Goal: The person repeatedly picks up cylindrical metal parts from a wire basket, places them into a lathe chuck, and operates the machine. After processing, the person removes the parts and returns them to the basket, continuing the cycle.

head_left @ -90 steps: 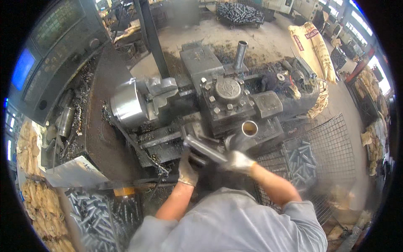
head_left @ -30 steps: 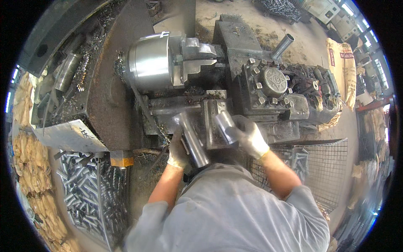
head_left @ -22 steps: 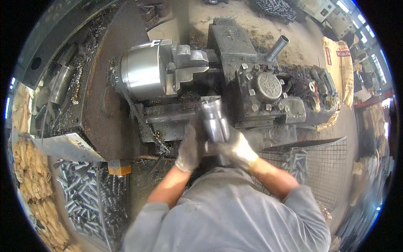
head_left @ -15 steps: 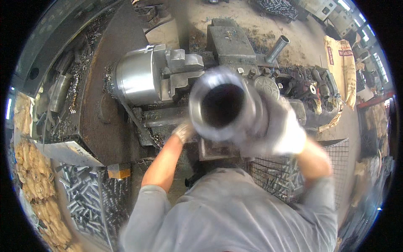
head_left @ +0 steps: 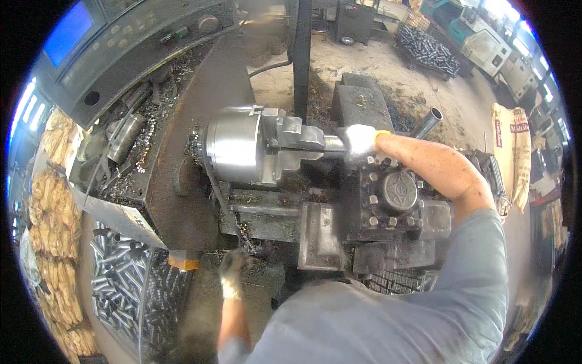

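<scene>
A shiny lathe chuck (head_left: 233, 145) stands left of centre, with stepped jaws (head_left: 297, 133) at its right side. Between those jaws sits one end of a metal tube (head_left: 333, 143). My right hand (head_left: 360, 142), in a white glove, is wrapped round the tube's other end and hides most of it. Low on the left, my gloved left hand (head_left: 233, 272) hangs in front of the machine, apart from the chuck. Motion smears its fingers, and nothing shows clearly in them.
A tool turret (head_left: 397, 191) with bolts stands just below my right forearm. An upright tube (head_left: 428, 123) rises behind that arm. Cut tubes (head_left: 121, 285) fill a bin at lower left. Metal chips lie around the dark machine guard (head_left: 182, 151). A paper sack (head_left: 510, 155) stands at right.
My right hand has moved away from me, from holding a tube close to the camera to holding one at the chuck jaws. My left hand has dropped to the lower left. The view has shifted.
</scene>
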Motion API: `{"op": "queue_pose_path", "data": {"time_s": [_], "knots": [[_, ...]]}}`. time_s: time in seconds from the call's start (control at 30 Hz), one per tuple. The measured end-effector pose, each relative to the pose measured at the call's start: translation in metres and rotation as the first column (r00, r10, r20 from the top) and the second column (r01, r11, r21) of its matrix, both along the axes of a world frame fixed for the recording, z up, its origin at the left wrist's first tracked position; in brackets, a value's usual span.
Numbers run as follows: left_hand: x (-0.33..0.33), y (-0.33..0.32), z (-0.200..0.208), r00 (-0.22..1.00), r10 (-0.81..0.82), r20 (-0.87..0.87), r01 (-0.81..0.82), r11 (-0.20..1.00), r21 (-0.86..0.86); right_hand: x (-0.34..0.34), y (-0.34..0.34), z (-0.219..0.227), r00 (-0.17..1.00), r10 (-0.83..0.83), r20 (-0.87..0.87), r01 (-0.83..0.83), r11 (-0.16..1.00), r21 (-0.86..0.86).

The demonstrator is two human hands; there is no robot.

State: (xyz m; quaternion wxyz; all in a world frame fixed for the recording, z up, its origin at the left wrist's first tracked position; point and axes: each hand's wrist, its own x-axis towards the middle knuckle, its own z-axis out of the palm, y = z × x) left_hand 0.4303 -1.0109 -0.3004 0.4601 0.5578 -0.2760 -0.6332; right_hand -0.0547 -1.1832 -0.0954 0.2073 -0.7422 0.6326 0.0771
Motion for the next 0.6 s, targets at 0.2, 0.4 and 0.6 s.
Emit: {"op": "queue_pose_path", "data": {"time_s": [0.2,0.4,0.6], "knots": [[0.113,-0.003,-0.029,0.749,0.637,-0.183,-0.646,0.763,0.012,-0.016,-0.017,-0.016,1.0,0.012,0.013,-0.013,0.997,0.077],[0.171,0.003,-0.009,0.696,0.16,-0.7,-0.17,0.984,0.057,0.007,-0.023,-0.019,0.956,-0.048,0.288,0.028,0.997,0.071],[0.172,-0.005,-0.024,0.912,0.356,0.202,-0.335,0.933,-0.132,0.02,-0.015,0.002,0.979,-0.042,0.198,0.065,0.991,-0.114]]}}
